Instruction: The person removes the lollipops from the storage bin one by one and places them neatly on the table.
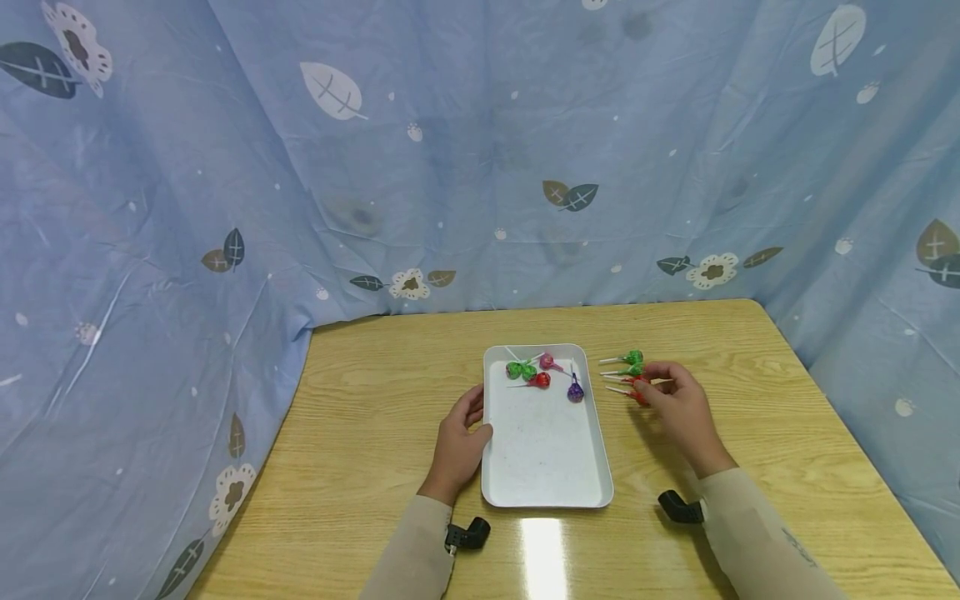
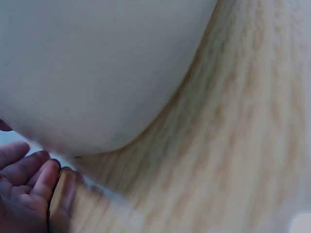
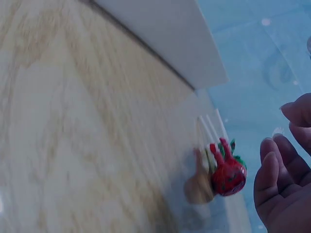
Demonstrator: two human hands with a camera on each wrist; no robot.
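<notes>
My left hand [image 1: 459,446] rests at the left side of a white tray [image 1: 547,458], thumb at the rim and loosely bent fingers along the outside wall. In the tray's far part lie green lollipops [image 1: 513,370], a pink lollipop [image 1: 547,362], a red lollipop [image 1: 540,380] and a purple lollipop [image 1: 575,392]. Right of the tray, two green lollipops [image 1: 634,357] and two red lollipops [image 3: 229,178] lie in a column, sticks toward the tray. My right hand [image 1: 686,412] reaches over the red ones, its thumb and fingers apart with nothing between them in the right wrist view.
The tray stands on a wood-grain table [image 1: 382,400]. Blue patterned curtain [image 1: 450,167] hangs behind the table and along both sides. Black wrist cameras [image 1: 468,533] are strapped at both sleeves. A bright light reflection lies on the table in front of the tray.
</notes>
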